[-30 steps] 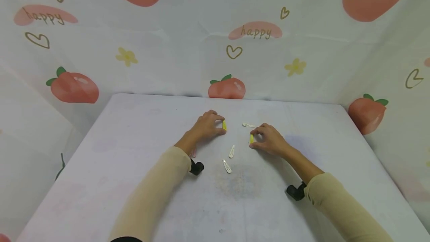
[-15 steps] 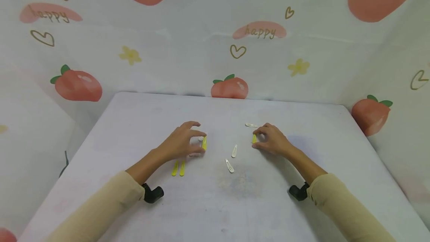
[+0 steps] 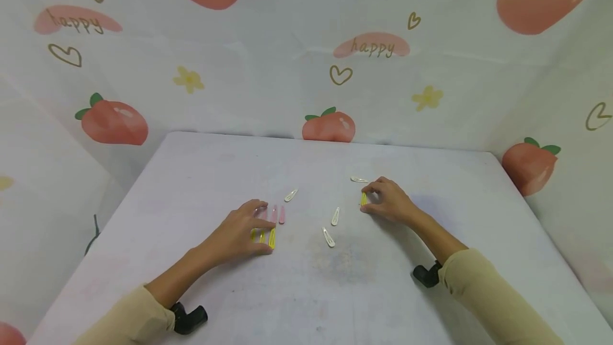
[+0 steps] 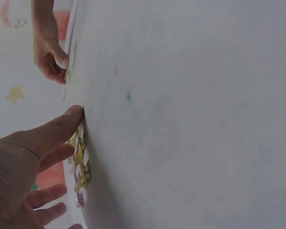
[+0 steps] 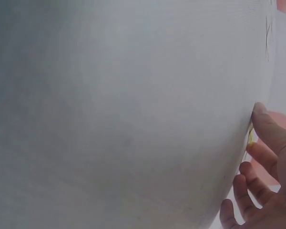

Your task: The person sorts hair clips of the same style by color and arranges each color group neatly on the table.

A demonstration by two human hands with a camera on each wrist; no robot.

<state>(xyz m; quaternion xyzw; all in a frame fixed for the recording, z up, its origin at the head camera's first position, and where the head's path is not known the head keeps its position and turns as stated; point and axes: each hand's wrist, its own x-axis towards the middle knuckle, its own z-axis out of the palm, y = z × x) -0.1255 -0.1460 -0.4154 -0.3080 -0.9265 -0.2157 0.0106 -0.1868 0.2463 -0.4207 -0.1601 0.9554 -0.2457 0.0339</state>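
In the head view my left hand (image 3: 239,230) pinches a yellow snap hair clip (image 3: 272,239) between thumb and index finger, low at the table. Two more yellow clips (image 3: 262,237) lie just left of it, partly behind the fingers. Pink hair clips (image 3: 282,215) form a row beyond, some half covered by the hand. Farther right, my right hand (image 3: 390,201) holds another yellow clip (image 3: 364,199) by its ends with thumb and finger. The left wrist view shows my left thumb (image 4: 69,119) beside the bunched clips (image 4: 80,162), seen edge-on.
White hair clips lie scattered on the white table (image 3: 383,292): one (image 3: 291,195) past the pink row, one (image 3: 335,216) and another (image 3: 328,237) between the hands, and one (image 3: 359,179) behind my right hand. A printed curtain (image 3: 268,52) hangs behind the table's far edge.
My left hand has carried its yellow clip left and toward me, beside the other yellow clips. The pink clips are now uncovered in part. My right hand keeps its place and its clip.
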